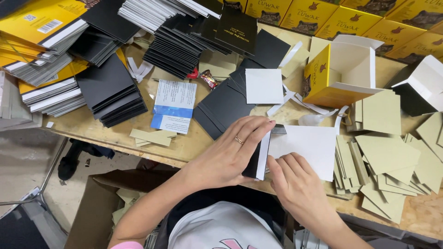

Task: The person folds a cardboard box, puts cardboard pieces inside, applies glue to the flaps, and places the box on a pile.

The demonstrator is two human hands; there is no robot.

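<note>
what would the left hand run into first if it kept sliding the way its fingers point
Probably the small dark strip just past the fingertips of the left hand, then the white paper strips and the open yellow box; depth is hard to judge.
</note>
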